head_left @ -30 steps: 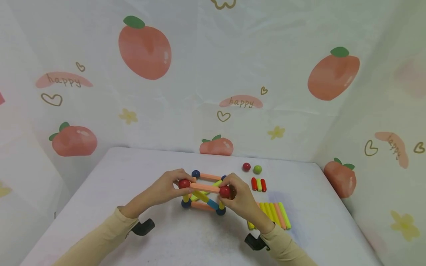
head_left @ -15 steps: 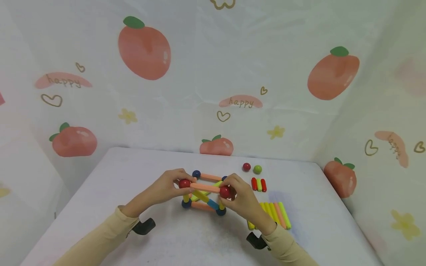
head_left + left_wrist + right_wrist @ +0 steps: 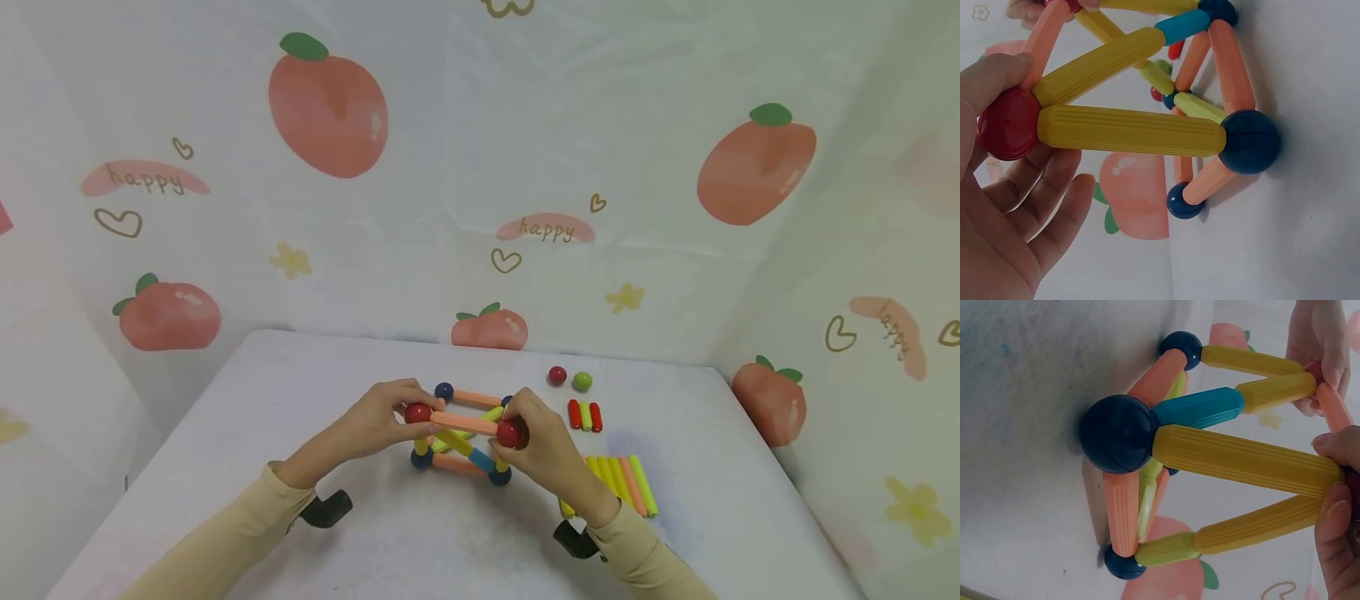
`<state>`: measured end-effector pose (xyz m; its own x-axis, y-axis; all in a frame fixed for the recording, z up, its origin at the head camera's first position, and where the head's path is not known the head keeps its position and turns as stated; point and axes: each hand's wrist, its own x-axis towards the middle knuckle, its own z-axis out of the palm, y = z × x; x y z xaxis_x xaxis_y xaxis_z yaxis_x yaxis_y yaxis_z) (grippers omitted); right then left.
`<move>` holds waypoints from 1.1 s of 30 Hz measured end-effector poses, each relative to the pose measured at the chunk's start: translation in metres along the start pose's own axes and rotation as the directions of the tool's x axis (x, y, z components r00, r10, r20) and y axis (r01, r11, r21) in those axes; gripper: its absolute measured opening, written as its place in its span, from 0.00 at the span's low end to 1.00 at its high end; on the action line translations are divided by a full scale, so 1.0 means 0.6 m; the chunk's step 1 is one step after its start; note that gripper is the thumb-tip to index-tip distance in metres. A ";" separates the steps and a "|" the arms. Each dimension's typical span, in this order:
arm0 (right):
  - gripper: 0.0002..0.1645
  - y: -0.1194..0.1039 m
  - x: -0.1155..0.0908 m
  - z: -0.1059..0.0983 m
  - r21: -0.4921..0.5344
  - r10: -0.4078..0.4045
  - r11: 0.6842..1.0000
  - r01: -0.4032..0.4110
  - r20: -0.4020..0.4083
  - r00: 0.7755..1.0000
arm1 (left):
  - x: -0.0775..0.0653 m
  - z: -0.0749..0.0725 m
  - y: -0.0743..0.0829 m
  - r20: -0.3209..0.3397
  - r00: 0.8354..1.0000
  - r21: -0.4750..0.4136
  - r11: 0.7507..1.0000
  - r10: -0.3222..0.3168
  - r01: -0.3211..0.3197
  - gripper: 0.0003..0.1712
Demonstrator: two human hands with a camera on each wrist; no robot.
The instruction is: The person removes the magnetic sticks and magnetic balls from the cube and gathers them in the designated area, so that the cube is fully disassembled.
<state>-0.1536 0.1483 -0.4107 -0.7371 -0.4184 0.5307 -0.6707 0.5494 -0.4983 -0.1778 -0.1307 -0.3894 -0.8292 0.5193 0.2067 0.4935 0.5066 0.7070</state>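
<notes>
A frame of magnetic rods and balls stands on the table between both hands, dark blue balls (image 3: 1250, 142) at its base corners. Salmon rods (image 3: 1121, 512) join those balls, and yellow rods (image 3: 1132, 130) rise to two red balls on top. The left hand (image 3: 382, 423) pinches the left red ball (image 3: 1010, 124) between thumb and fingers. At the other end, the right hand (image 3: 543, 442) grips the right red ball (image 3: 512, 433), mostly covered by fingers in the right wrist view. A salmon rod (image 3: 465, 423) spans the two red balls. One slanting brace has a blue rod (image 3: 1200, 407) joined to a yellow one.
Behind the frame lie a loose red ball (image 3: 557, 376) and a green ball (image 3: 582, 382). Nearer are short red and green rods (image 3: 586, 416). A row of long yellow, salmon and green rods (image 3: 618, 485) lies right of the frame, partly behind the right forearm.
Both hands stay on the red balls, and the frame holds its shape. Only a very slight shift of the whole view shows.
</notes>
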 end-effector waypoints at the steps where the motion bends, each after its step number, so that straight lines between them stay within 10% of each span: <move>1: 0.25 -0.001 0.000 0.000 0.000 0.002 1.000 -0.002 0.003 1.000 | 0.000 0.000 0.000 0.000 1.000 0.000 1.000 -0.001 0.001 0.16; 21: 0.13 -0.003 0.000 0.001 -0.069 -0.092 0.994 0.090 -0.018 0.996 | -0.001 0.000 0.003 0.002 1.000 0.010 1.000 -0.008 0.008 0.17; 33: 0.16 0.003 -0.011 -0.009 0.117 0.091 0.989 -0.089 -0.014 0.996 | 0.001 0.001 -0.005 -0.010 1.000 -0.019 1.000 0.004 -0.004 0.15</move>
<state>-0.1498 0.1561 -0.4114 -0.7937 -0.3570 0.4926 -0.6079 0.4960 -0.6200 -0.1797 -0.1314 -0.3920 -0.8298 0.5146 0.2160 0.4919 0.4916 0.7186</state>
